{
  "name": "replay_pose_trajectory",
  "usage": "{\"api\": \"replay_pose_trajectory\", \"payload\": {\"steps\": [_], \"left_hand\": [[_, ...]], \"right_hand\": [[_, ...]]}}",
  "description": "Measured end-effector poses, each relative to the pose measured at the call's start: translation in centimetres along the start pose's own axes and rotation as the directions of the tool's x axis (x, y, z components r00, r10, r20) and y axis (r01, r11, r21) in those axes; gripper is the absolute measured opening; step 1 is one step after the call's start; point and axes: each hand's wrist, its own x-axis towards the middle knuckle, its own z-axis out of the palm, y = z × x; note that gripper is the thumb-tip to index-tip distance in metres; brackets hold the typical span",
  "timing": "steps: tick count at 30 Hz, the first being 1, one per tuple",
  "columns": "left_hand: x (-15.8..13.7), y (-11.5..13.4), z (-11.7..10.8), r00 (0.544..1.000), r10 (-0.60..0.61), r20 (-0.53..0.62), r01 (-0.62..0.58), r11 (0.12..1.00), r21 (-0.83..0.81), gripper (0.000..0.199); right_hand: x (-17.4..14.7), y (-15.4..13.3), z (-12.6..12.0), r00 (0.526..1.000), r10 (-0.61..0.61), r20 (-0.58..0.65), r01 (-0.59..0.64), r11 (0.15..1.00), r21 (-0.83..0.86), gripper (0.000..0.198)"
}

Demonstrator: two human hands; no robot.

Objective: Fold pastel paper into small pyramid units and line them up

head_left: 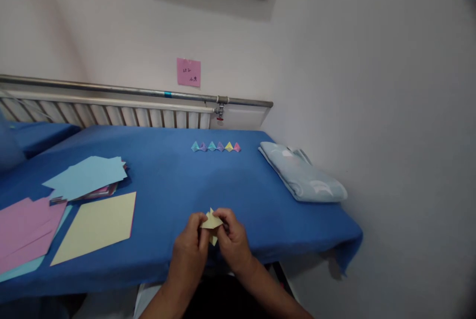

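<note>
Between my two hands is a small folded piece of yellow paper, with pointed corners at its top and bottom. My left hand pinches its left side between thumb and fingers. On the right side, my right hand grips it the same way. Both hands are just above the front edge of the blue-covered table. Part of the folded paper is hidden behind the fingers. Farther back, a row of several small folded paper shapes in teal, purple, yellow and pink lies on the cloth.
To the left lie yellow sheets, pink sheets and a stack topped with light blue paper. A folded light blue blanket rests at the right by the wall. Behind the table run a radiator and a pipe.
</note>
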Motion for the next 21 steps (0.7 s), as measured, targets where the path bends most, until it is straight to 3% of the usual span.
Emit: {"api": "replay_pose_trajectory", "payload": {"steps": [6, 9, 13, 18, 21], "left_hand": [[-0.3, -0.1, -0.8, 0.999, 0.036, 0.037, -0.034, 0.998, -0.047, 0.017], [-0.6, 0.0, -1.5, 0.994, 0.016, 0.109, 0.001, 0.988, -0.152, 0.017], [-0.7, 0.6, -2.3, 0.980, -0.082, 0.181, 0.138, 0.938, -0.319, 0.020], [-0.5, 1.1, -2.2, 0.963, -0.248, 0.103, 0.268, 0.859, -0.436, 0.024], [-0.6, 0.8, -2.4, 0.958, -0.270, 0.093, 0.280, 0.832, -0.479, 0.027]], "right_hand": [[-0.2, -0.2, -0.1, 0.998, 0.061, 0.002, -0.061, 0.995, 0.083, 0.014], [-0.3, -0.4, -0.1, 0.995, 0.096, 0.002, -0.096, 0.989, 0.114, 0.013], [-0.4, -0.8, -0.2, 0.992, 0.123, 0.011, -0.123, 0.981, 0.151, 0.013], [-0.6, -1.8, -0.7, 0.987, 0.132, 0.089, -0.149, 0.962, 0.227, 0.012], [-0.5, -2.4, -1.2, 0.969, 0.178, 0.172, -0.231, 0.898, 0.374, 0.026]]}}
